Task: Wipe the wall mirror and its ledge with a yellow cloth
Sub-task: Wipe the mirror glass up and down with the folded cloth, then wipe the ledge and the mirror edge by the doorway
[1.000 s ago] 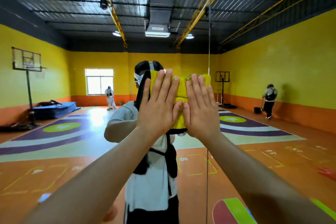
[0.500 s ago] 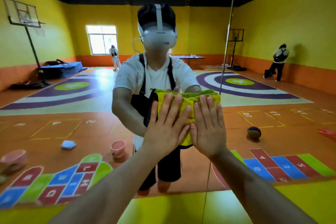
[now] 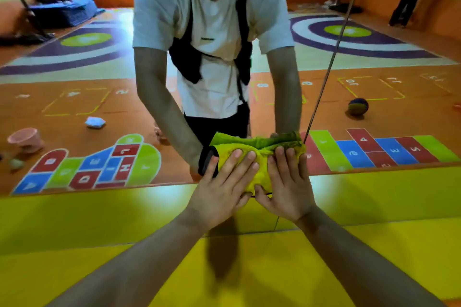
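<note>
Both hands are coming down the glass vs the earlier frames, from head height to low on the large wall mirror (image 3: 74, 97), and the cloth is coming with them. Folded yellow terry cloth (image 3: 259, 157) is lying flat against the mirror, long axis running 9-to-3, bunching along its 12 o'clock edge. Left hand (image 3: 222, 187) is pressing the 9 o'clock half, fingers (image 3: 237, 157) straight and slightly spread. Right hand (image 3: 287, 182) is pressing the 3 o'clock half, fingers straight and close together. Nothing is being pinched. Thin mirror seam (image 3: 324, 82) is running past the cloth's 3 o'clock end. Key relation: glossy yellow ledge (image 3: 262, 281) is lying at 6 o'clock from the fingers, near, with both hands about equally close. Judging the downstroke is nearing its end; the ledge is not yet being touched.
</note>
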The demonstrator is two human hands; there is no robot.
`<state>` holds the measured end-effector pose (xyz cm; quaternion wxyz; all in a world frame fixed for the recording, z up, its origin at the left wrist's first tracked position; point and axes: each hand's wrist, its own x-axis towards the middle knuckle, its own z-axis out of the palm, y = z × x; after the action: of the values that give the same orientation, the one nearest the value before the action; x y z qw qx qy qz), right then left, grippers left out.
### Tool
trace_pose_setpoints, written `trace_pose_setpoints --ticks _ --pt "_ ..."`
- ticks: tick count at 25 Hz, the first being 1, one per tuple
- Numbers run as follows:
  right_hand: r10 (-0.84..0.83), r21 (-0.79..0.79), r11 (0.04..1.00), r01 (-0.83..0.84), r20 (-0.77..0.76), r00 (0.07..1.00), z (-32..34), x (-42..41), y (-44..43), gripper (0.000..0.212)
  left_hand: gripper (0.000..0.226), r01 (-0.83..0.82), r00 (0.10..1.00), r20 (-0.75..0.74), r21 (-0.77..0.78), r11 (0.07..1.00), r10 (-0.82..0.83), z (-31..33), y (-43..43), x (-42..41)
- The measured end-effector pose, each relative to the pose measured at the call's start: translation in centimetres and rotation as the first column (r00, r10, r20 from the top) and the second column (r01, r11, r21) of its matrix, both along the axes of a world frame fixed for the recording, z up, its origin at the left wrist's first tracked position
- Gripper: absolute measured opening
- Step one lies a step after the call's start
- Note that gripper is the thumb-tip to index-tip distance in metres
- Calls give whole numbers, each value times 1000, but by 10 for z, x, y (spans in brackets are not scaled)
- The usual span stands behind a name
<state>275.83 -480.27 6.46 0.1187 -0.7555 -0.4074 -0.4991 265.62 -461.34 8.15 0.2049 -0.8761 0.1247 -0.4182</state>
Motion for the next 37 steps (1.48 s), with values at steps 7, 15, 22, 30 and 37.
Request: trace_pose_setpoints --ticks 7,15,22,30,37 --pt "-46 -94 995 42 -46 998 -150 -6 -7 91 82 -10 998 -61 66 998 14 -132 1 -8" --pt "-6 -73 997 -19 -330 944 -251 -33 -24 68 55 1 982 -189 -13 1000 -4 -227 -20 -28" --pt "-20 -97 994 -53 -632 775 -275 -68 -42 57 67 -46 886 -458 -250 967 -76 -263 -41 -48" --pt "-264 -270 960 69 -803 534 -253 -98 -40 61 55 -299 769 -630 -501 812 -106 -256 -65 -58" --pt "-396 -395 913 105 -791 466 -239 -138 -74 71 38 -587 549 -819 -521 620 -167 -211 -90 -102"
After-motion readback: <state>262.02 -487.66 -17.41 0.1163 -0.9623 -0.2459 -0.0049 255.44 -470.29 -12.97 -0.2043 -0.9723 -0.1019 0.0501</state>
